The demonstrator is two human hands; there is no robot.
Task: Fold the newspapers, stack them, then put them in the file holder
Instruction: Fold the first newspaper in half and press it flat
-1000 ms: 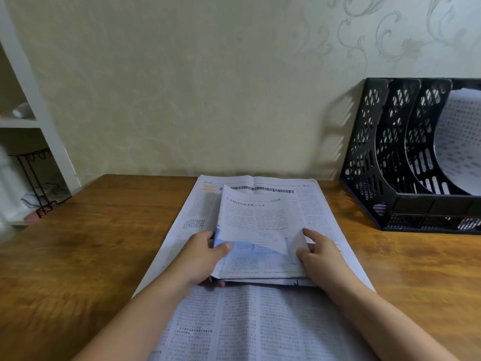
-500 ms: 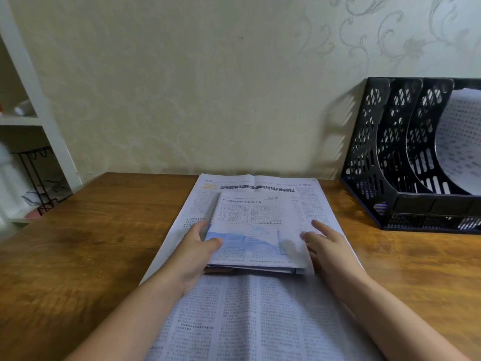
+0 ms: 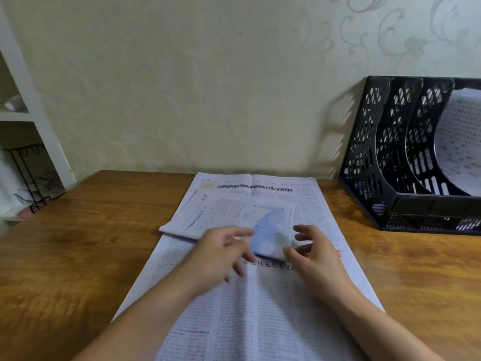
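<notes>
A folded newspaper (image 3: 229,214) with a blue picture lies turned sideways across a large open newspaper (image 3: 260,321) spread on the wooden table (image 3: 78,256). My left hand (image 3: 221,254) is blurred, its fingers stretched over the folded paper's near edge. My right hand (image 3: 312,254) sits at the paper's near right corner, fingers spread and loosely bent, thumb by the corner. Whether either hand grips the paper is unclear. The black mesh file holder (image 3: 369,152) stands at the right against the wall.
A curled newspaper (image 3: 460,142) sits in the holder's rightmost compartment; two compartments left of it show nothing inside. A white shelf unit (image 3: 31,105) with a black wire rack (image 3: 28,178) stands left of the table. The wallpapered wall runs close behind.
The folded newspaper has been turned about a quarter turn, so it now lies crosswise and further left. Both hands have come off its sides and are now at its near right corner.
</notes>
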